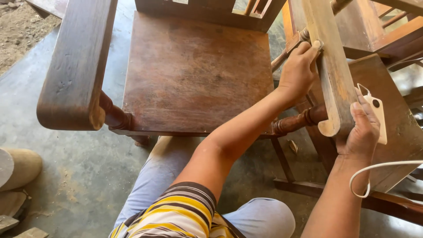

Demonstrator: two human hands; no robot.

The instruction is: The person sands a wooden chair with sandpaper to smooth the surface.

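Both our arms are stretched out toward the right side of the scene. Our left hand (pixel 298 69) is the farther one, fingers curled and closed in a grip, thumb tip up top, wrist bent a bit, forearm running long and bare from the striped sleeve (pixel 176 211) near us. Our right hand (pixel 362 132) sits nearer and further right, fingers wrapped shut, back of the hand facing us, forearm coming straight up from the bottom edge.

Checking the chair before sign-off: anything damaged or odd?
Yes. The right armrest, held by the left hand and right hand, is worn pale and bare; the left armrest and seat are dark brown.
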